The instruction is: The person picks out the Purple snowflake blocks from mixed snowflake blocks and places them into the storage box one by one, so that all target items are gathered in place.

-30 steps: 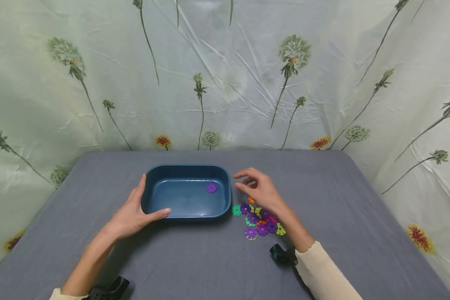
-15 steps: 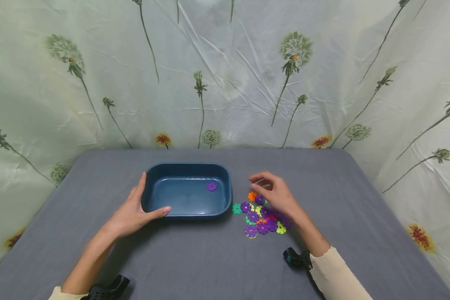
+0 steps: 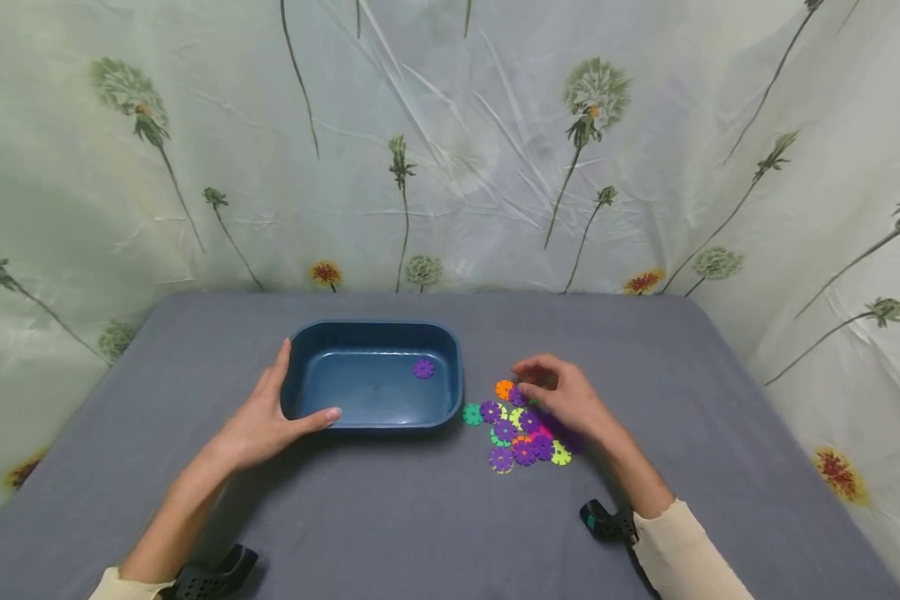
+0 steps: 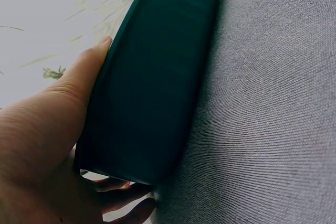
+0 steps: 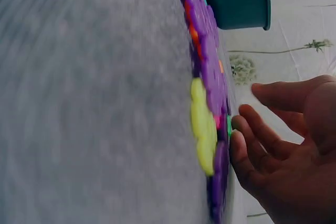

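Observation:
A blue plastic bin (image 3: 371,417) stands on the cloth, with one purple snowflake disc (image 3: 423,368) inside near its right end. My left hand (image 3: 258,421) holds the bin's left end, thumb over the front rim and fingers along the side. In the left wrist view the dark wall of the bin (image 4: 147,82) sits against that hand. Right of the bin lies a loose pile of plastic snowflake discs (image 3: 523,452) in purple, green, yellow, orange and pink. Over the pile's back right part hovers my right hand (image 3: 570,400), fingers loosely bent and apart from the thumb, nothing visibly held.
A grey cloth (image 3: 435,525) covers the table. Behind it hangs a pale curtain (image 3: 480,167) printed with dandelions. Each wrist wears a black camera strap, such as the right one (image 3: 607,523).
My right hand has moved away from the bin's right rim, rightward and back over the disc pile. The left hand keeps its hold on the bin.

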`<state>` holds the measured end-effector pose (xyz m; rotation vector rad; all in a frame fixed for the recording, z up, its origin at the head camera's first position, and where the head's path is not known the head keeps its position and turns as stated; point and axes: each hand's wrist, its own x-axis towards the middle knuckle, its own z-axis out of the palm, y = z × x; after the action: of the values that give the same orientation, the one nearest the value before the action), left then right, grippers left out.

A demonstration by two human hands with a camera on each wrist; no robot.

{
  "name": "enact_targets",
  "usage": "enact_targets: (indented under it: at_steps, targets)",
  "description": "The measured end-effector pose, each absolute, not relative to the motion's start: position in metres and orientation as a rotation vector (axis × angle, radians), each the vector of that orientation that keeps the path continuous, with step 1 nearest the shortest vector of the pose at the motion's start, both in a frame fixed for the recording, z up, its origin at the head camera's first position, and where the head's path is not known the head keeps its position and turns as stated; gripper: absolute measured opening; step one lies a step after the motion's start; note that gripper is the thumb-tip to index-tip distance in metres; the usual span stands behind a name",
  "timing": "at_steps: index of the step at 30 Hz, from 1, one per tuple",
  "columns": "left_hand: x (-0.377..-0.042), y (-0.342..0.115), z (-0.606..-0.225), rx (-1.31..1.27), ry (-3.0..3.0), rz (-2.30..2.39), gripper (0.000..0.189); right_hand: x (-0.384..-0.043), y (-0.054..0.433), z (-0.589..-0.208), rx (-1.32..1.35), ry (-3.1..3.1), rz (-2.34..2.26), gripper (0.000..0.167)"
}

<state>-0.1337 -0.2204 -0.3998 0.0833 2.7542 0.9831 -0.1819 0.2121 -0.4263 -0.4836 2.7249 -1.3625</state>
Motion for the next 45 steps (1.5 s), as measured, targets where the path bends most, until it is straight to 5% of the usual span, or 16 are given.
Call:
enact_targets:
  at_steps: [16,45]
  targets:
    - [-0.132,-0.219,-0.405,0.1,2.736,0.996,0.132,-0.179,0.215,-0.43,-0.475,2.732,-1.119,0.025]
    - [-0.136,-0.224,-0.399,0.11,2.759,0.93,0.134,-0.195,0.177,-0.398,-0.468,2.718,-1.376,0.016]
